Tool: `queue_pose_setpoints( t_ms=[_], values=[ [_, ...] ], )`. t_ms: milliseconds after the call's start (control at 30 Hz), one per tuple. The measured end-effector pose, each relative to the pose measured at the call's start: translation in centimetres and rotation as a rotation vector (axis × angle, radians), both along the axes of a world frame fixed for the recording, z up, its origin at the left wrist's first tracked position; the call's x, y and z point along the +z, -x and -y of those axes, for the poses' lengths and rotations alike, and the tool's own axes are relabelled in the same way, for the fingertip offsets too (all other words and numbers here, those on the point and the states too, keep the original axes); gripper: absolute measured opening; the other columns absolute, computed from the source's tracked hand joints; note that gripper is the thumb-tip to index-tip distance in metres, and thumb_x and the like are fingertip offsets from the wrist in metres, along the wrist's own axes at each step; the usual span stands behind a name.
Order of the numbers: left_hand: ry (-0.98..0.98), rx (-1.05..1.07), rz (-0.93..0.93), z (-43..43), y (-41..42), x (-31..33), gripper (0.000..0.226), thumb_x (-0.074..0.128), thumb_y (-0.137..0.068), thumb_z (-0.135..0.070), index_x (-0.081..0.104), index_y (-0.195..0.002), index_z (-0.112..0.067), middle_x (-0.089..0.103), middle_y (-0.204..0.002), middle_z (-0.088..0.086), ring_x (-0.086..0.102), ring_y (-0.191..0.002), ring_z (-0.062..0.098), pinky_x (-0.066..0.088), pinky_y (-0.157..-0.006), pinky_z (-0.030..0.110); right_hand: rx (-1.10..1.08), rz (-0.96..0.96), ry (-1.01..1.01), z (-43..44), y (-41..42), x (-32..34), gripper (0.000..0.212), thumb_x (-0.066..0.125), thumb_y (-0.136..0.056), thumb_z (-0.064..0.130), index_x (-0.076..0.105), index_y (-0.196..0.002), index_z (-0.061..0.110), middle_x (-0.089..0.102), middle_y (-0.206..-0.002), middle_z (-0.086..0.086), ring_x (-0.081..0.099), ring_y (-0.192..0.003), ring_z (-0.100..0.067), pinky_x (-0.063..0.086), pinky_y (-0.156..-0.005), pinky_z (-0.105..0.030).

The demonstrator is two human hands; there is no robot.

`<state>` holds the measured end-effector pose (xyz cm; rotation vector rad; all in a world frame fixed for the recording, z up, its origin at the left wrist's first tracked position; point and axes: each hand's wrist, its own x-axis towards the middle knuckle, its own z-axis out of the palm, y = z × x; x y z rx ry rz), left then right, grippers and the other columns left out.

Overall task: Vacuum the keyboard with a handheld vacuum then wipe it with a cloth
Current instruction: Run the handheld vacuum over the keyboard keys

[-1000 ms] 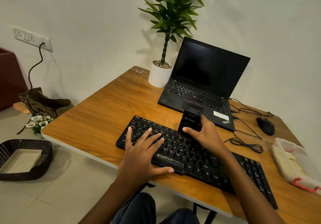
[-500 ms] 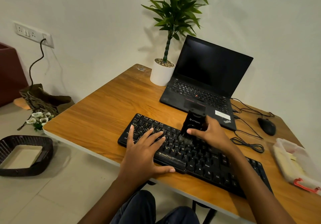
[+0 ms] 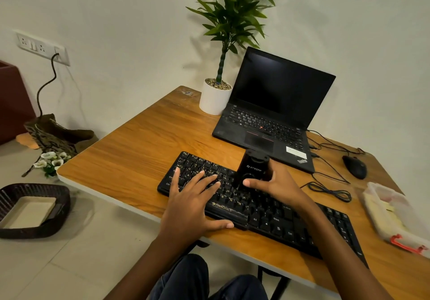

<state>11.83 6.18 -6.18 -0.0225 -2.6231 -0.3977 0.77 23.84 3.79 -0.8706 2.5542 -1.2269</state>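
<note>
A black keyboard (image 3: 277,220) lies slantwise near the front edge of the wooden table (image 3: 130,160). My left hand (image 3: 193,204) lies flat on its left half, fingers spread over the keys, thumb at the front edge. My right hand (image 3: 277,183) grips a small black handheld vacuum (image 3: 252,168) that stands upright with its lower end on the keys in the keyboard's middle upper rows. A pale cloth in a clear plastic bag (image 3: 393,215) lies at the table's right edge.
An open black laptop (image 3: 274,113) stands behind the keyboard, with a white potted plant (image 3: 215,97) to its left. A black mouse (image 3: 354,167) and coiled cables (image 3: 330,190) lie to the right. A dark wicker basket (image 3: 32,209) sits on the floor at left.
My right hand has slid the vacuum slightly left along the keys and stood it more upright. My left hand stays flat on the keyboard.
</note>
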Motion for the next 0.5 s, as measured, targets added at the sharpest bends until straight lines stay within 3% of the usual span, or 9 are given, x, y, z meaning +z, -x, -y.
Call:
queue_pose_setpoints(
  t_ms=[100,233,367,500],
  values=[
    [0.002,-0.001,-0.005,-0.05,0.00,0.04,0.094,0.024,-0.070,-0.090,0.066,-0.118,-0.021,0.058,-0.130,-0.007,0.052,-0.124,0.016,0.011,-0.108,0.058,-0.071,-0.083,0.017,-0.24,0.54,0.01,0.046,0.075,-0.074,0.021,0.045,-0.109,0.028,0.053,-0.097,0.023,0.052,-0.088,0.005,0.042,-0.073,-0.009],
    [-0.016,-0.003,-0.015,-0.03,0.07,0.00,0.093,0.026,-0.069,-0.090,0.066,-0.118,-0.021,0.058,-0.129,-0.007,0.052,-0.124,0.016,0.009,-0.109,0.057,-0.015,-0.003,0.005,-0.34,0.28,0.02,0.044,0.075,-0.074,0.016,0.047,-0.105,0.030,0.054,-0.096,0.022,0.053,-0.086,0.008,0.044,-0.069,-0.003],
    [-0.017,-0.003,-0.008,-0.01,0.07,-0.02,0.094,0.026,-0.069,-0.090,0.065,-0.118,-0.021,0.058,-0.130,-0.007,0.052,-0.124,0.016,0.009,-0.109,0.056,-0.059,-0.057,0.018,-0.50,0.91,0.42,0.045,0.076,-0.073,0.018,0.046,-0.106,0.029,0.054,-0.096,0.022,0.054,-0.089,0.002,0.044,-0.071,-0.009],
    [-0.017,0.000,0.001,0.01,0.07,-0.05,0.094,0.026,-0.069,-0.090,0.065,-0.119,-0.022,0.058,-0.130,-0.008,0.051,-0.124,0.016,0.009,-0.109,0.057,0.029,0.060,0.000,-0.18,0.55,0.50,0.046,0.075,-0.073,0.016,0.048,-0.107,0.031,0.057,-0.098,0.020,0.054,-0.088,0.007,0.042,-0.067,-0.001]
  ],
)
